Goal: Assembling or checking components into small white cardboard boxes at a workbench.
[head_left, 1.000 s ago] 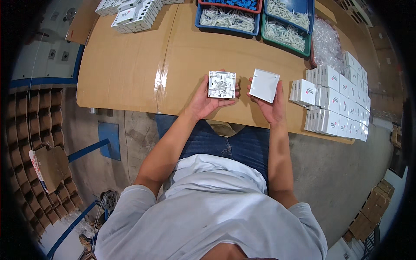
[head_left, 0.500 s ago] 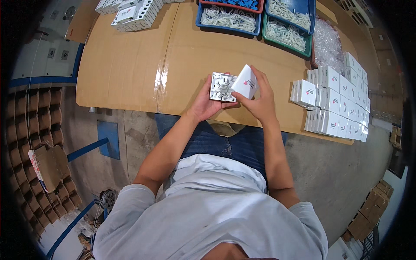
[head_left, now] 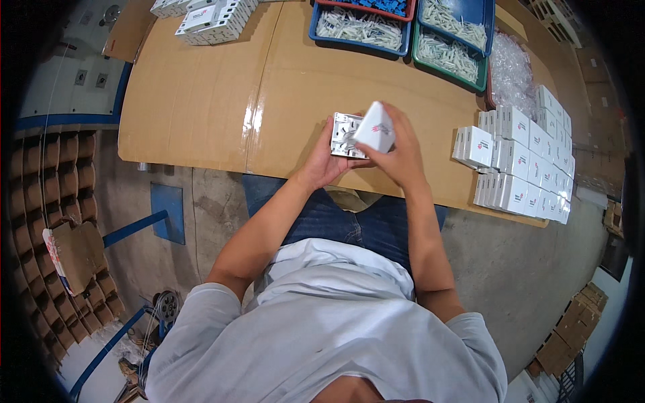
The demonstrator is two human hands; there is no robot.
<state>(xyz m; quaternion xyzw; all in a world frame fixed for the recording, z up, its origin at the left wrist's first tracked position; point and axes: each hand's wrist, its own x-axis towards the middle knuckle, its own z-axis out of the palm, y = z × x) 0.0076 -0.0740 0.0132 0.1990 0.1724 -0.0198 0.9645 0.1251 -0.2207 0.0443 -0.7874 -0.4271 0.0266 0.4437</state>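
My left hand (head_left: pixel 322 161) is closed round the lower left edges of a square white plastic base (head_left: pixel 341 134); moulded ribs and fittings show on its upper face. Just to its right, my right hand (head_left: pixel 401 151) grips a flat white square cover (head_left: pixel 376 129) with a small red print. The cover stands tilted and overlaps the right part of the base in this view. Whether the two pieces touch I cannot tell. Both hands are above the near edge of the cardboard-covered table (head_left: pixel 195 101).
Stacked white boxes (head_left: pixel 517 158) stand at the table's right edge. Behind are a blue tray (head_left: pixel 359 46) and a green tray (head_left: pixel 443 66) of small pale parts, and clear plastic bags (head_left: pixel 512 70). White square units (head_left: pixel 211 23) are piled at the far left.
The white cover in my right hand has shifted slightly left, overlapping more of the base. My left hand keeps its hold on the base.
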